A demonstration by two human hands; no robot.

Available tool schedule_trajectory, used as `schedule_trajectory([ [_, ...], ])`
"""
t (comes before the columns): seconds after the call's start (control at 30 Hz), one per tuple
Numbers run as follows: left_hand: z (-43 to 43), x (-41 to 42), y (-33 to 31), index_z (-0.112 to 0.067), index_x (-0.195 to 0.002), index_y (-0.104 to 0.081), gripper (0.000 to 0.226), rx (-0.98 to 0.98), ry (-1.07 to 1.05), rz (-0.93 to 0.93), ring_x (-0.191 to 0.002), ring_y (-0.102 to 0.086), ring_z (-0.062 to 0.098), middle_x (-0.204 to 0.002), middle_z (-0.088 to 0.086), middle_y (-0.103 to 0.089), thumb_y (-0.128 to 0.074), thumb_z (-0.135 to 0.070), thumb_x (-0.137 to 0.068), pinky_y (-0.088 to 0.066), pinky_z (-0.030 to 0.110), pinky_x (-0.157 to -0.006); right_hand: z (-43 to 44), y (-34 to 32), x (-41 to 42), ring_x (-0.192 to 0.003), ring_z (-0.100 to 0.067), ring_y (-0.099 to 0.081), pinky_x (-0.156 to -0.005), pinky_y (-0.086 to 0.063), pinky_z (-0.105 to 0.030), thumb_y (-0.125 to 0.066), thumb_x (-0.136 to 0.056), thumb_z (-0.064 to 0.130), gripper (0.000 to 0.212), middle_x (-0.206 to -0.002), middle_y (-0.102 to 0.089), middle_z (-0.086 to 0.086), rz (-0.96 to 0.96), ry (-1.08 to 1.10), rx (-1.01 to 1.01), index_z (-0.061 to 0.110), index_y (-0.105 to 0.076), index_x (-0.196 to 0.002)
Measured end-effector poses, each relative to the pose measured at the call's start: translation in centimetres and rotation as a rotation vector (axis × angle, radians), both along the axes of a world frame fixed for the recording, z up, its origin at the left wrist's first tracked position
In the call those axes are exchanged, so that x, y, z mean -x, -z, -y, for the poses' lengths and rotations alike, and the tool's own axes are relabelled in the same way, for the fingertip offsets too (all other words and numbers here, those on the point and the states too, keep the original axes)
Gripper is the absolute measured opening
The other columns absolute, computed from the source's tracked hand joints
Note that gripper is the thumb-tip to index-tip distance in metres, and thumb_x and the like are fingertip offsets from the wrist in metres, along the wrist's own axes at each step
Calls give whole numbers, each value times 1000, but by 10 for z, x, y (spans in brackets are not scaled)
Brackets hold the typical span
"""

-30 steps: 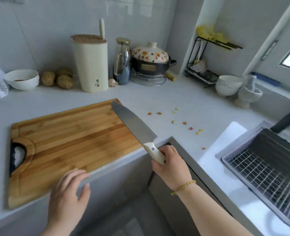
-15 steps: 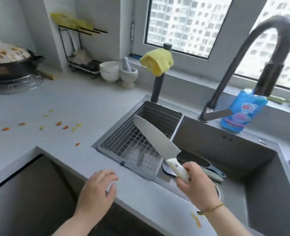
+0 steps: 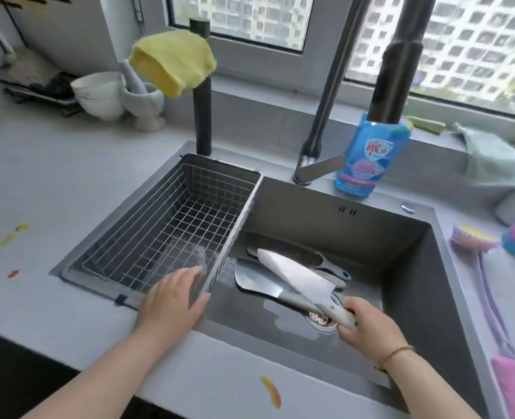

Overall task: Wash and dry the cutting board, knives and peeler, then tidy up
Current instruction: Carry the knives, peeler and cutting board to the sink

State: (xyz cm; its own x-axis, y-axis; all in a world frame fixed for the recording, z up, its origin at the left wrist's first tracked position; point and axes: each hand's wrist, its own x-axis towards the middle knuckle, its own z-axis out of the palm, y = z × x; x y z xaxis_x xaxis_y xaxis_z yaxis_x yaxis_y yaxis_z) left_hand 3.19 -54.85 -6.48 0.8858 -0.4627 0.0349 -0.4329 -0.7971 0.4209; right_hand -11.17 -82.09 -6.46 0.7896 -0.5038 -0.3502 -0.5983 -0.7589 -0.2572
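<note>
Knife point(image 3: 295, 276), white handle clasped in the right grip point(image 3: 368, 325), sits low in the sink point(image 3: 325, 219), blade pointing away and leftward, seemingly resting on other blades point(image 3: 247, 278); left grip point(image 3: 174, 297) relaxed, holding nothing.

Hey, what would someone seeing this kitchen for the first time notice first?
The white-handled knife, gripped by the right hand low in the sink over other blades. Then the yellow cloth draped on a black post behind the wire basket, and the blue bottle by the faucet.
</note>
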Motion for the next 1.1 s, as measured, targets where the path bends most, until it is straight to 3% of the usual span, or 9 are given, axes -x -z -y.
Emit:
schedule_trajectory([
  [0.1, 6, -1, 2, -26, -144, -23, 55, -63, 13, -15, -134, -31, 9, -145, -12, -34, -37, -44, -94, -22, 26, -108, 4, 13, -10, -80, -17, -53, -69, -38, -23, -52, -84, 31, 14, -97, -56, 4, -112, -113, 7, 29, -40, -91],
  [0.27, 4, -2, 8, -24, -135, -44, 87, -80, 14, -47, -123, -47, 14, -129, -10, -54, -7, -59, -64, -33, 31, -101, 3, 36, -36, -106, -22, -57, -81, -42, -24, -50, -84, 29, 17, -119, -56, 2, -264, -293, 30, 28, -41, -99],
  [0.37, 4, -3, 11, -18, -113, -62, 62, -74, 42, 50, -90, -67, 19, -98, -7, -68, -28, -47, -72, -51, 36, -76, 2, 55, -48, -92, -23, -53, -71, -35, -23, -50, -83, 26, 17, -104, -53, -1, -326, -352, -2, 24, -35, -91],
  [0.47, 3, -5, 14, -16, -98, -65, 44, -52, 59, 167, -65, -67, 14, -77, -11, -68, -39, -38, -71, -53, 30, -55, 2, 75, -56, -84, -17, -43, -71, -31, -22, -51, -83, 26, 20, -99, -49, 2, -338, -348, -81, 23, -34, -92],
  [0.67, 6, -7, 14, -13, -94, -65, 44, -34, 37, 192, -63, -67, 17, -76, -7, -68, -39, -38, -70, -53, 31, -56, 4, 102, -58, -110, -24, -53, -73, -31, -24, -49, -87, 20, 19, -126, -51, -8, -454, -388, -99, 19, -41, -104],
  [0.8, 7, -7, 14, -14, -94, -67, 44, -29, 13, 171, -64, -66, 16, -75, -7, -67, -39, -38, -69, -52, 28, -58, -1, 114, -61, -119, -24, -47, -90, -40, -29, -51, -88, 21, 39, -132, -44, -8, -494, -407, -40, 9, -40, -123],
  [0.9, 6, -7, 18, -15, -96, -66, 45, -35, -2, 195, -76, -55, 7, -77, -10, -67, -39, -39, -70, -51, 25, -62, -4, 120, -63, -122, -23, -44, -94, -37, -29, -52, -88, 21, 41, -134, -43, -8, -506, -435, -11, 9, -40, -126],
  [0.97, 6, -7, 20, -15, -96, -66, 45, -33, -7, 225, -85, -45, 12, -77, -10, -66, -39, -39, -70, -49, 23, -64, -3, 124, -63, -124, -22, -43, -96, -36, -29, -54, -87, 21, 44, -135, -42, -8, -521, -445, -8, 9, -40, -127],
  [1.1, 7, -7, 19, -16, -94, -67, 44, -34, -21, 241, -81, -48, 11, -75, -10, -65, -39, -39, -69, -48, 23, -61, -1, 126, -65, -126, -22, -41, -98, -36, -30, -55, -88, 22, 47, -137, -40, -8, -536, -444, -6, 10, -38, -130],
])
